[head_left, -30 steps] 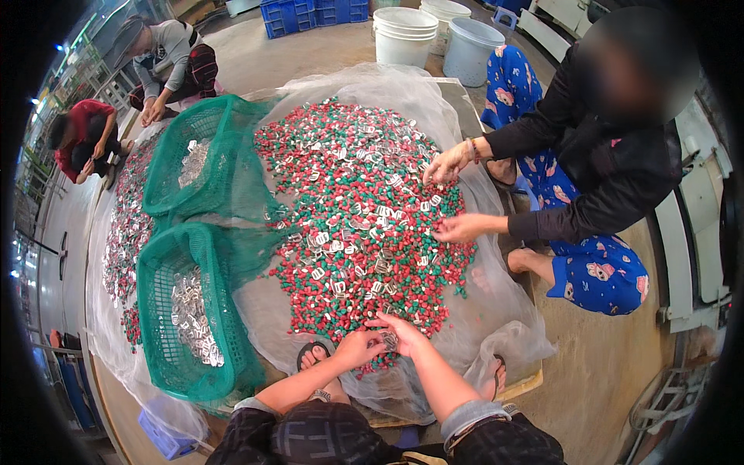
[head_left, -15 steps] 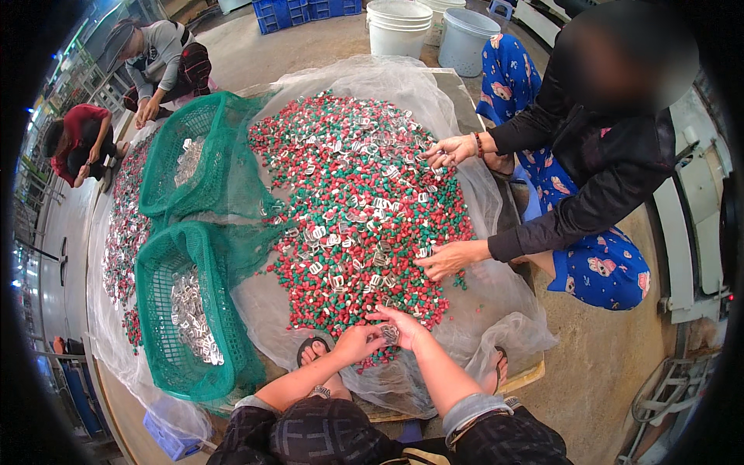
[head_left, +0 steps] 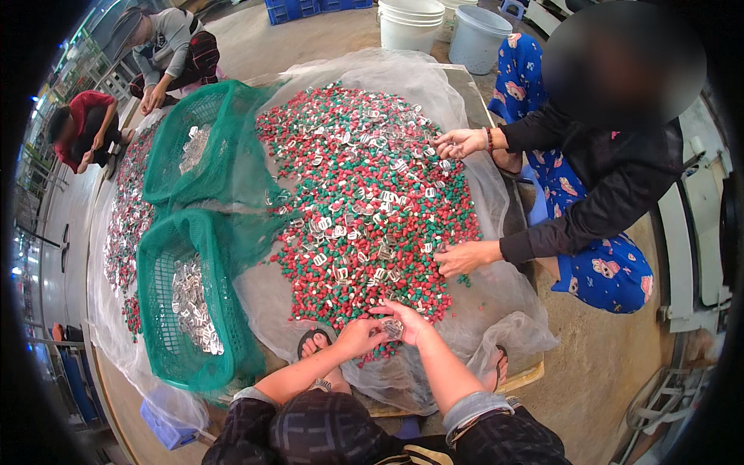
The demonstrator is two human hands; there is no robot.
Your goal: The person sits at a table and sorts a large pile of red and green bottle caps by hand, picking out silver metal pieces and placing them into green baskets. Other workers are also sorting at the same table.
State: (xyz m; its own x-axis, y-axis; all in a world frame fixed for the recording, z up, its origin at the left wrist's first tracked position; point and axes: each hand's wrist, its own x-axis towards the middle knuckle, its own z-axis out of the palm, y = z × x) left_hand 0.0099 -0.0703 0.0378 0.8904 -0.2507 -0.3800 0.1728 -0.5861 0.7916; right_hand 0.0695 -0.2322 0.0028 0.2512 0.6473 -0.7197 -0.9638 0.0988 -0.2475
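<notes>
The left hand [head_left: 363, 338] and right hand [head_left: 415, 325], close together, hold silvery pieces [head_left: 394, 329] at the near edge of a pile of red, green and white pellets [head_left: 368, 217], right of the near green basket [head_left: 223, 283].

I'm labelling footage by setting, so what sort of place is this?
Probably a factory or workshop: pale machinery stands at the right, large buckets at the back, and a pile of coloured bits and silvery pieces lies on netting.
</notes>
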